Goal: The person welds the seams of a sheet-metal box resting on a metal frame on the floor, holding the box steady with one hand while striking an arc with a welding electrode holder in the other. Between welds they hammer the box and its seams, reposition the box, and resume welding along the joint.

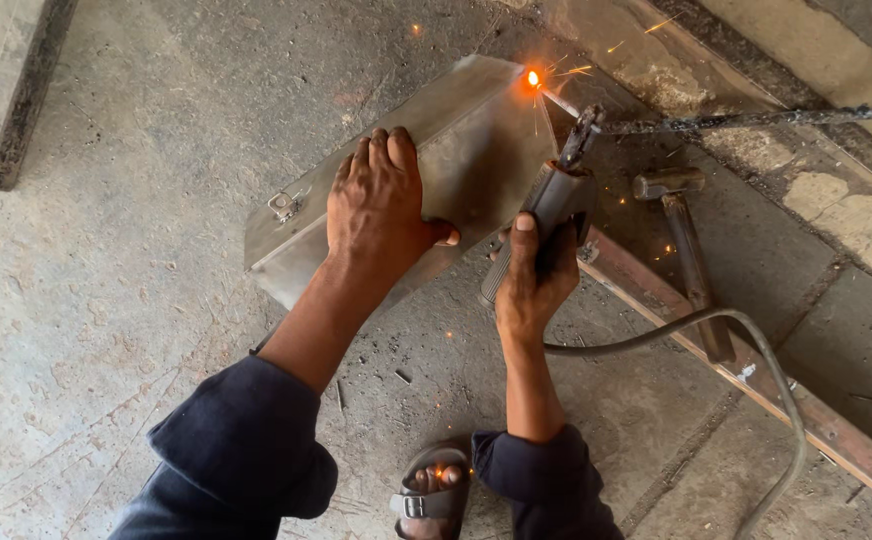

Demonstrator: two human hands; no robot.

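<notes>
Metal box [406, 170] lies tilted on the concrete floor [106, 300], far corner up against the steel bar [756, 385] that runs diagonally along the right. Small hasp latch [284, 205] shows on its near-left face.

Step in hand, by my read: arc welding the box's top-right corner. Arc [533, 78] is lit right at that edge, sparks scattering to the right. Thin electrode rod [559, 101] runs from the arc down into the electrode holder [554, 205].

Right hand [531, 290] is wrapped around the holder's handle, fingers closed tight, thumb laid up along the grip. Grey cable [746, 330] loops off from the handle to the right. Left hand [381, 205] is flat on the box top, fingers pressed together and pointing away, thumb hooked over the near edge, pinning the box.

Next move likely calls for a steady rod tip on the seam, box held dead still.

Nearby: hammer [686, 240] lies on the floor just right of the holder; a chain [756, 118] stretches across top right. Sandalled foot [434, 492] between the sleeves, sparks landing close to it.
</notes>
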